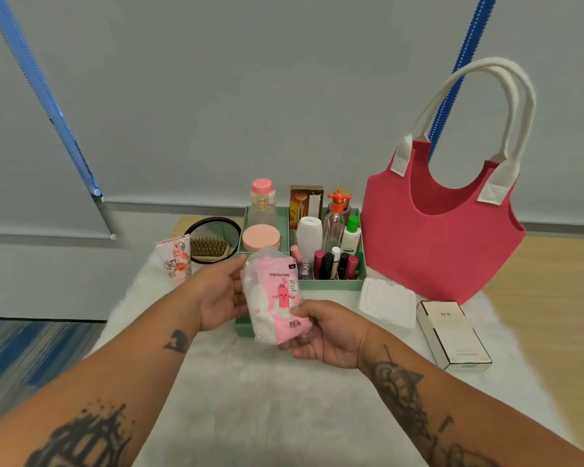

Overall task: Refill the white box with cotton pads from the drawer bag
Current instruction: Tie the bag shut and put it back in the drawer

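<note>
A person is holding a clear plastic bag of cotton pads (277, 298) in both hands above the middle of a white furry surface (284, 399), just in front of a green organiser tray (331, 284) that stands toward the far edge. The left hand (221, 294) is cupping the bag's upper left side, fingers loosely curled against the plastic; the right hand (324, 332) is closing around the lower end, thumb pressing on the pink label. The bag is standing nearly upright, its long axis running from the near edge up and away, the crumpled mouth tilting slightly left and pointing toward the far edge. That two-handed hold appears meant to steady the soft pack while its mouth is being worked open. The white box (386, 302), lid shut, is lying flat toward the right edge, beside the tray's near right corner and well within reach, so pads could go straight across. A red felt tote (442, 237) is standing behind it.
</note>
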Motion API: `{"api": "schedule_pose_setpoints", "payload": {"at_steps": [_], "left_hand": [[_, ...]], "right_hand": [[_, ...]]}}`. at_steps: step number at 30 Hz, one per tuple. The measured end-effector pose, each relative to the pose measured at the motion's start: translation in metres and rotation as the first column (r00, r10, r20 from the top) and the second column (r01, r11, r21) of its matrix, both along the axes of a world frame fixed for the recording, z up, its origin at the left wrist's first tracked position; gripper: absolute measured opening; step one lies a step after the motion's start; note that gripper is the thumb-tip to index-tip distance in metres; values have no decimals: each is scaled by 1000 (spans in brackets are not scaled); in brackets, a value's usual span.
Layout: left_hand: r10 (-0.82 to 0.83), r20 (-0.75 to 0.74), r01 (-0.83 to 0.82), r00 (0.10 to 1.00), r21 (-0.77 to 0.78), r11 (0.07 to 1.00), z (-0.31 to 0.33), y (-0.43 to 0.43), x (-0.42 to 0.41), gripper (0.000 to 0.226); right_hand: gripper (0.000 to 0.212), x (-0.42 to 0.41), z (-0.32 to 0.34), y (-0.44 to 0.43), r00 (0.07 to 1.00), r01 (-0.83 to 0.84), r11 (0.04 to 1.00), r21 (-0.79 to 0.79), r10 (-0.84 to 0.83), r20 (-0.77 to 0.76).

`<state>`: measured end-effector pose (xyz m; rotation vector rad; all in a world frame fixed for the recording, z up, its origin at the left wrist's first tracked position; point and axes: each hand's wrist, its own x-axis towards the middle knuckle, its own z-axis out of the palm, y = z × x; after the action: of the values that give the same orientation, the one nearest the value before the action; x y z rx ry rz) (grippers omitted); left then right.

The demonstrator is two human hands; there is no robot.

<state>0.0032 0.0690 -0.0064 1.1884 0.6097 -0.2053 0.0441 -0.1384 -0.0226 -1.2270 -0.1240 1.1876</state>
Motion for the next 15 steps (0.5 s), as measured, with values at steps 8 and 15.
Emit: {"api": "schedule_pose_setpoints", "payload": {"at_steps": [8, 15], "left_hand": [[-189, -172, 167, 967, -135, 977, -24, -4, -11, 79], [-65, -351, 208, 934, 390, 897, -11, -10, -7, 43]], "right_hand": [[19, 13, -4, 22, 984, 165, 951, -261, -178, -27], [22, 23, 4, 38, 992, 124, 869, -479, -95, 85]]}}
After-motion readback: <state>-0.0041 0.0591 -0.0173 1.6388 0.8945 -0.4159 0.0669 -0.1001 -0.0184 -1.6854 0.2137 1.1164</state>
